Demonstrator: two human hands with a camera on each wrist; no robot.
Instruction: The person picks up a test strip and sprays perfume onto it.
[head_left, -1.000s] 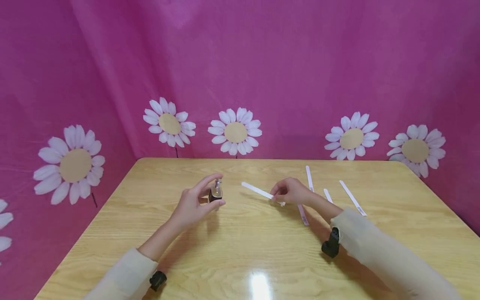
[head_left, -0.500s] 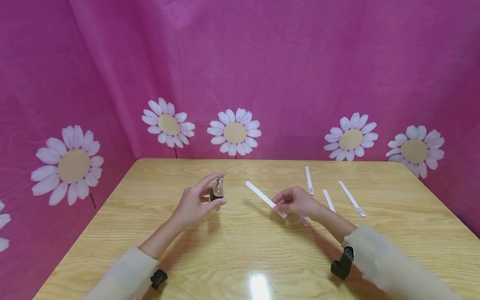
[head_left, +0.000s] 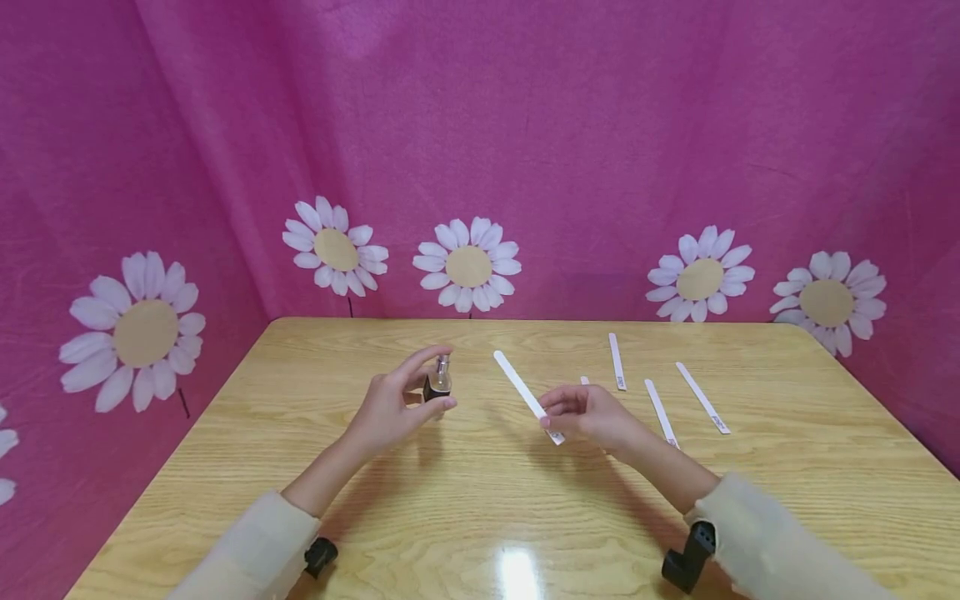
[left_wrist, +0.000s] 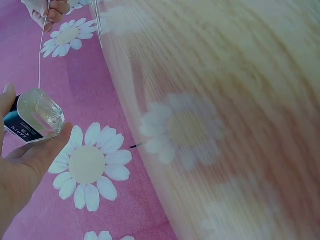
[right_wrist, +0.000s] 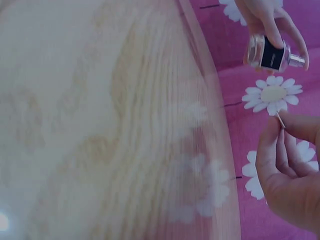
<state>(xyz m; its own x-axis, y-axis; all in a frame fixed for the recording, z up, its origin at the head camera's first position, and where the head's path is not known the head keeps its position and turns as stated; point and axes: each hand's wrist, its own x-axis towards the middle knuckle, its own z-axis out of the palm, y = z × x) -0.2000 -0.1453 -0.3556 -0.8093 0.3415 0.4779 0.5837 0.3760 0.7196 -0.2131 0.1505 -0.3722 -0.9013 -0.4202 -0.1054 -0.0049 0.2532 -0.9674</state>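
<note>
In the head view my left hand (head_left: 390, 408) holds a small perfume bottle (head_left: 437, 387) upright above the table. The forefinger rests on its spray top and the thumb is under its base. Clear glass and a dark label show on the bottle (left_wrist: 40, 112) in the left wrist view. My right hand (head_left: 592, 417) pinches a slim white paper test strip (head_left: 517, 383) near its printed end, between thumb and fingers. The strip's rounded end points up and away, to the right of the bottle, and does not touch it. Only its edge (right_wrist: 280, 119) shows in the right wrist view.
Several similar strips lie on the wooden table (head_left: 450, 500): a far strip (head_left: 617, 362), a middle strip (head_left: 661, 412), a right strip (head_left: 702, 398), and a strip (head_left: 585, 380) mostly hidden behind my right hand. A pink flowered curtain (head_left: 570, 150) hangs behind the table.
My right hand has drawn slightly nearer to me, and the pinched strip has swung from nearly sideways to a steeper slant. The left hand with the bottle has barely moved.
</note>
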